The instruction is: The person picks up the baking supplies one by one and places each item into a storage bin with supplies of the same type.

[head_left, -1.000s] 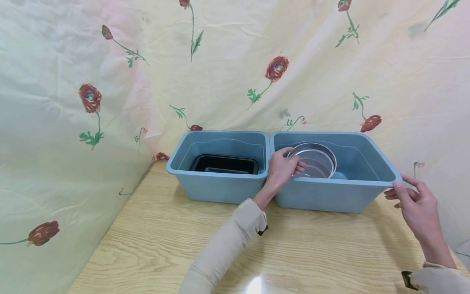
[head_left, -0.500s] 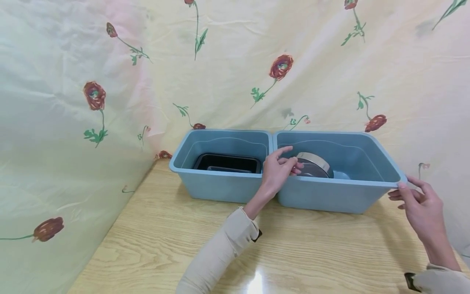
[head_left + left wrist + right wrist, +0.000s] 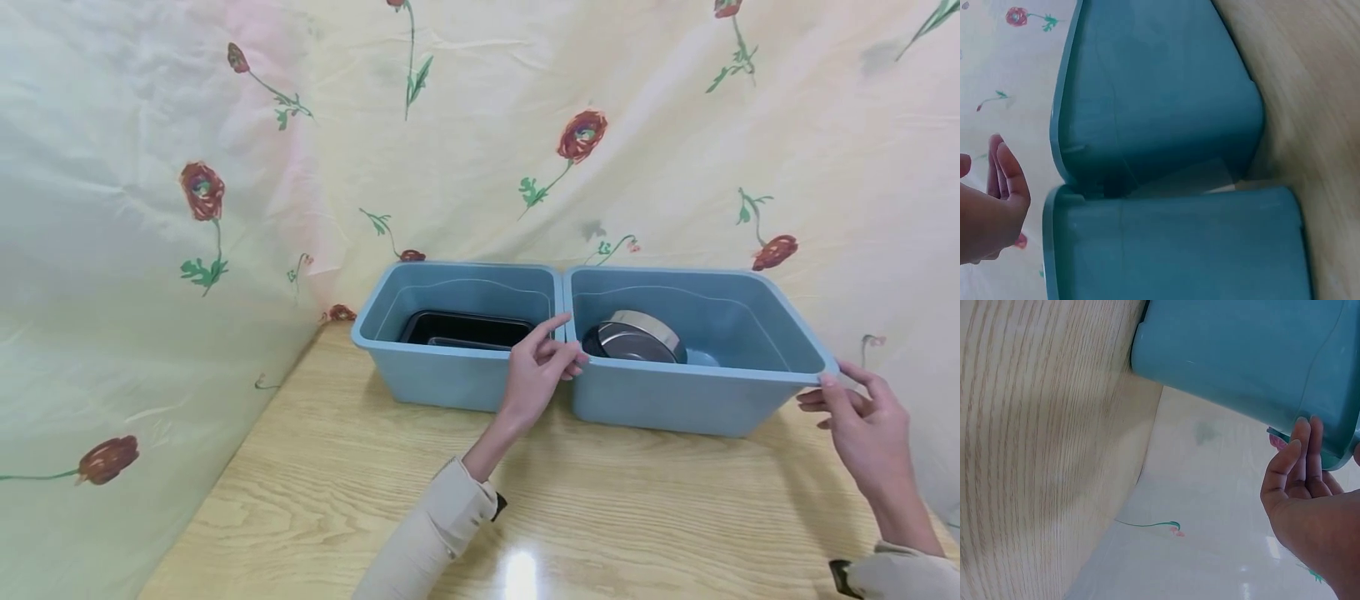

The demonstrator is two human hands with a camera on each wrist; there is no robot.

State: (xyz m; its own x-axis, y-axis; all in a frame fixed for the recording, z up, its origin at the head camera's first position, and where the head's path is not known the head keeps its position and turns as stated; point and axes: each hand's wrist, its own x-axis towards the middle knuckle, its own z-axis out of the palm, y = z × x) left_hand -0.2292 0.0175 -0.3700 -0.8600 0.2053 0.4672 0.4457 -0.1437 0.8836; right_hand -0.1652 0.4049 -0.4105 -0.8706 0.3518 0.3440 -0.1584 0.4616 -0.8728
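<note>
Two blue plastic bins stand side by side at the back of the wooden table [image 3: 637, 508]. The left bin [image 3: 450, 379] holds a black tray [image 3: 465, 329]. In the right bin [image 3: 675, 404] a round metal bowl [image 3: 637, 340] lies tilted against the left wall. My left hand [image 3: 543, 365] hovers at the front rims where the two bins meet, fingers relaxed, holding nothing; it also shows in the left wrist view [image 3: 997, 206]. My right hand [image 3: 847, 404] pinches the right bin's front right corner, thumb on the rim and fingers [image 3: 1304, 444] under the lip of the bin [image 3: 1241, 356].
A pale cloth with red flowers [image 3: 450, 125] hangs behind the bins and along the left side, close to the table's edges. Bare tabletop lies in front of the bins, between my arms.
My left hand let go of the metal bowl and drew back out of the right bin to its front rim. The bowl settled lower in the bin. My right hand stayed on the corner.
</note>
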